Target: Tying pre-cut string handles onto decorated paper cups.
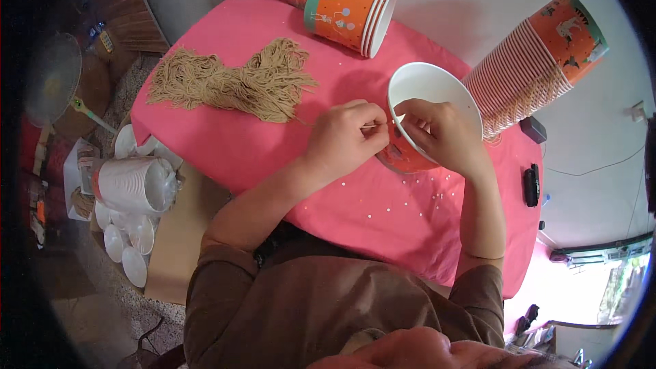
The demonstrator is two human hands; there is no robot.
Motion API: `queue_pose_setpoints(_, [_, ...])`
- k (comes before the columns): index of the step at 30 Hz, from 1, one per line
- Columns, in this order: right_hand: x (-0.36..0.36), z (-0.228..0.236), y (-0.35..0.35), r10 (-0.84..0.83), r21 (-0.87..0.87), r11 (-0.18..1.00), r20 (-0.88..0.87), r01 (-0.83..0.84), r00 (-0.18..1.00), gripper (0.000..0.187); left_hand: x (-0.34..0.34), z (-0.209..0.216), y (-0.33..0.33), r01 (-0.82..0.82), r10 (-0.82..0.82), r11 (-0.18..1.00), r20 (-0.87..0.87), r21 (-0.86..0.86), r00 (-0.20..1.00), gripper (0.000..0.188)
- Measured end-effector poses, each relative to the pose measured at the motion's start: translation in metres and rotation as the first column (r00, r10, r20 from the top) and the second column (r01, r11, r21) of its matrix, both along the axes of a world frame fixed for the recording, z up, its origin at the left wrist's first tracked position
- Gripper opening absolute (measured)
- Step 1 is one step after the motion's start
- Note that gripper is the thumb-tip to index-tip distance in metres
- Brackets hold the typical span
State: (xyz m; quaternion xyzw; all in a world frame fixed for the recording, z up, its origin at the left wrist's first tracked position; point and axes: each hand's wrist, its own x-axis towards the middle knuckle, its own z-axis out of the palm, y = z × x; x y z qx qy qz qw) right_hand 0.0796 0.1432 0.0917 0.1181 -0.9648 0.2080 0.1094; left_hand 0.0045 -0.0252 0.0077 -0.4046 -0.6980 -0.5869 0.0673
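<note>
A paper bucket [439,86], white inside and orange outside, tilts on the pink cloth between my two hands. My left hand [345,138] is closed in a pinch on a thin tan cord [370,126], close against the bucket's left side. Over the rim reaches my right hand [447,130], its fingers curled together just inside the wall across from my left fingertips. What those fingers hold, if anything, is hidden. Left of my hands lies a loose bundle of tan cords [236,82], spread at both ends.
A tall leaning stack of orange buckets [523,61] has cords hanging along it. Another short stack [350,19] lies sideways at the back. Small white dots [405,203] are scattered on the pink tablecloth [335,222]. A carton [179,236] with white cups stands at lower left.
</note>
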Motion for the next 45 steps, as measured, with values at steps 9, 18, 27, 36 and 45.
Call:
queue_pose_setpoints(9, [-0.006,-0.01,0.003,0.036,-0.098,0.995,0.0,-0.035,0.999,0.009,0.001,0.002,0.003,0.001,0.001,1.0,-0.054,0.03,0.999,0.008])
queue_pose_setpoints(18, [-0.002,-0.001,0.008,-0.069,0.021,0.997,-0.05,0.07,0.996,0.008,0.004,0.002,-0.003,0.022,-0.023,1.0,0.031,0.018,0.999,0.014])
queue_pose_setpoints(27, [0.082,0.038,0.106,-0.669,0.093,0.66,-0.379,0.746,0.639,0.006,-0.02,-0.007,-0.047,0.008,-0.008,0.999,0.005,-0.043,1.0,0.008])
queue_pose_setpoints(36, [0.111,0.022,0.15,-0.874,0.489,0.211,-0.293,0.846,0.387,0.017,-0.038,-0.016,-0.073,0.071,-0.067,0.927,0.023,-0.369,0.997,0.008])
queue_pose_setpoints(45, [0.041,0.01,0.024,-0.061,-0.098,0.993,0.037,0.065,0.997,0.031,-0.022,0.012,-0.065,0.47,-0.442,0.872,0.632,0.137,0.636,0.012])
